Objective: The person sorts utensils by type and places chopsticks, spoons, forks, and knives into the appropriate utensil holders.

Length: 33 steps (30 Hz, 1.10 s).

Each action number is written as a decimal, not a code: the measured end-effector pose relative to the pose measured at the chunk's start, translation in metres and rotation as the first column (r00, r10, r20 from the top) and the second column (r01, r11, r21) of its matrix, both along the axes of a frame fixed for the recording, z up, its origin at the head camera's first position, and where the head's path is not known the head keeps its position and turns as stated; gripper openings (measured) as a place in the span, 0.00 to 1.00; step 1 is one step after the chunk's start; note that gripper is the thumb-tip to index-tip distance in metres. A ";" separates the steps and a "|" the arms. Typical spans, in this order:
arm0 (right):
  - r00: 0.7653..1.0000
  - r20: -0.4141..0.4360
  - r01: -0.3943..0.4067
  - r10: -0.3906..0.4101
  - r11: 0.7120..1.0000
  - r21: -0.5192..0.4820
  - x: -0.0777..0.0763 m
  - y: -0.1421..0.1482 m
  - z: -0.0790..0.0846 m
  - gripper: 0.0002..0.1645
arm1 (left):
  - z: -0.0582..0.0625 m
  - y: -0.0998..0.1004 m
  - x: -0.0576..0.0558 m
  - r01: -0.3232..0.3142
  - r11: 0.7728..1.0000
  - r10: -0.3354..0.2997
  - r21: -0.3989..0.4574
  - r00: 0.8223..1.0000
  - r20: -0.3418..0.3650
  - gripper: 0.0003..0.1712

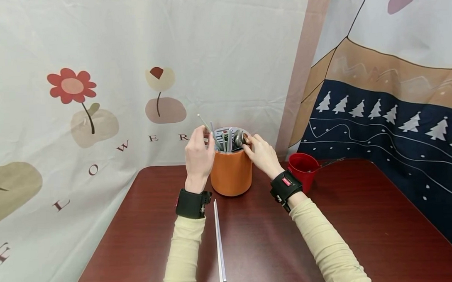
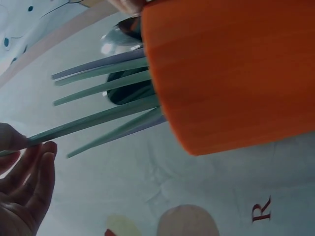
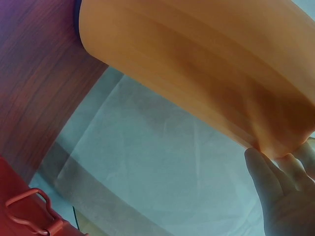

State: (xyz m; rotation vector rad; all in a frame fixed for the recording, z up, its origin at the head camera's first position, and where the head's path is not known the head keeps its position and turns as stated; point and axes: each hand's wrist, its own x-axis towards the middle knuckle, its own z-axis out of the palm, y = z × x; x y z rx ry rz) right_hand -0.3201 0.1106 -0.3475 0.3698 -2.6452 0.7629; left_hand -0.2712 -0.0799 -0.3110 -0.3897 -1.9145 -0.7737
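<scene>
An orange cylindrical utensil holder (image 1: 231, 174) stands upright on the table, with several chopsticks (image 2: 103, 91) and a shiny spoon (image 1: 238, 137) sticking out of its top. Between thumb and fingertips, my left hand (image 1: 200, 154) pinches the upper end of a pale green chopstick (image 2: 88, 121), whose lower part is hidden inside the holder. On the opposite side, my right hand (image 1: 263, 154) grips the holder's rim; some of its fingertips are hidden in the right wrist view. Two pale chopsticks (image 1: 219, 245) lie side by side on the table in front of the holder.
A red cup (image 1: 302, 167) with a wire handle stands right of the holder, beside my right wrist; a thin metal utensil (image 1: 331, 162) reaches out past it. Printed fabric (image 1: 223, 66) hangs behind the dark red wooden table (image 1: 267, 247).
</scene>
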 end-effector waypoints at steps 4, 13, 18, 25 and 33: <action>1.000 -0.001 -0.002 0.002 1.000 -0.002 0.000 -0.001 0.000 0.16 | -0.007 0.003 -0.009 -0.044 0.998 0.048 -0.053 0.996 0.072 0.08; 1.000 -0.009 0.001 -0.001 1.000 -0.009 -0.001 -0.001 -0.001 0.17 | -0.030 0.009 -0.018 -0.058 0.994 0.077 -0.091 0.973 0.219 0.05; 1.000 -0.010 0.001 -0.001 1.000 -0.010 -0.002 -0.001 -0.001 0.18 | -0.037 0.009 -0.015 -0.071 0.996 0.082 -0.051 0.960 0.268 0.07; 1.000 -0.005 0.004 -0.004 1.000 -0.013 -0.002 0.000 -0.001 0.18 | -0.053 0.002 0.003 -0.086 0.996 0.076 0.010 0.931 0.357 0.10; 1.000 0.008 0.002 -0.002 1.000 -0.012 -0.001 0.000 0.000 0.20 | -0.081 -0.012 0.031 -0.067 0.996 0.089 -0.060 0.853 0.514 0.07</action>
